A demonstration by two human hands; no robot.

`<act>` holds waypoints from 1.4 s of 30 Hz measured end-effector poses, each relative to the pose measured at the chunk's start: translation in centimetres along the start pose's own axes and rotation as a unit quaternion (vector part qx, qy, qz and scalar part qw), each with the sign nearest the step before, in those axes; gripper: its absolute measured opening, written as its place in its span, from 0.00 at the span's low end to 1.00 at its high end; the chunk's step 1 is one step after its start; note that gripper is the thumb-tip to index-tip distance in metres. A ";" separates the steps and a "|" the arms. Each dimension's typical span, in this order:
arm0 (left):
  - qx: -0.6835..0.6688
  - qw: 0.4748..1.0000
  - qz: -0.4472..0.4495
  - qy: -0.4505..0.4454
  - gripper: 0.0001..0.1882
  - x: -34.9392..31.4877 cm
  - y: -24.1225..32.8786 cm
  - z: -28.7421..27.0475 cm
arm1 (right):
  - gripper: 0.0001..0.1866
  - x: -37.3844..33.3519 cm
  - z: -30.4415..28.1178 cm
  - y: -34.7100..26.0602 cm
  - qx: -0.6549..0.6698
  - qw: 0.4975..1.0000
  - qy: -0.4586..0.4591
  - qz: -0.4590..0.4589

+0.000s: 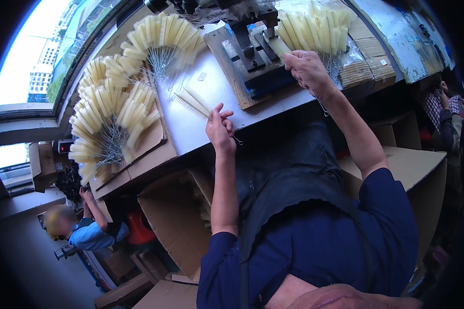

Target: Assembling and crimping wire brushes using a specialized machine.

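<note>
A small brush-making workshop is seen here: a pale workbench (191,121) is crowded along its far and left edges with fanned heaps of cream bristle brushes on twisted wire stems (113,110), and a dark metal press (250,36) is mounted on a wooden board near the far edge. Open cardboard cartons (178,216) are stacked below the near edge, another seated worker (82,229) is glimpsed lower left, and tall city buildings are framed by a big window (46,56).

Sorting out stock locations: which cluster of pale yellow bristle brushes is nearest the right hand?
The pale yellow brush pile at the bench's far right, directly behind the right hand; the other fanned heaps lie far left.
</note>
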State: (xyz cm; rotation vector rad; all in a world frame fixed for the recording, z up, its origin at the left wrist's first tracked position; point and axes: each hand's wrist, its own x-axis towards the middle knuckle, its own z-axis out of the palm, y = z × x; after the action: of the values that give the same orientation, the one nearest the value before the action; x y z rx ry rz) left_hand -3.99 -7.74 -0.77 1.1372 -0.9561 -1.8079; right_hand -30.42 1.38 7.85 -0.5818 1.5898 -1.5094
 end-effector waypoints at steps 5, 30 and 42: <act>-0.006 1.000 0.010 -0.020 0.25 -0.4 0.1 -0.2 | 0.16 0.4 -1.5 -0.3 0.034 0.999 -0.019 0.004; 0.040 0.983 0.019 -0.177 0.29 -7.3 1.0 4.8 | 0.17 -1.3 7.9 3.2 0.101 0.986 -0.132 0.030; -0.037 0.995 -0.011 -0.095 0.27 -5.4 0.1 2.9 | 0.18 -1.0 6.8 1.1 0.169 0.976 -0.109 0.079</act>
State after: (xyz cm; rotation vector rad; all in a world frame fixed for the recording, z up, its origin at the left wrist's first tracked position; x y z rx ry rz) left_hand -5.09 -2.44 2.13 0.9467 -0.9794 -1.9794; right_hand -24.04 -1.50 7.61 -0.4018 1.1511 -1.4961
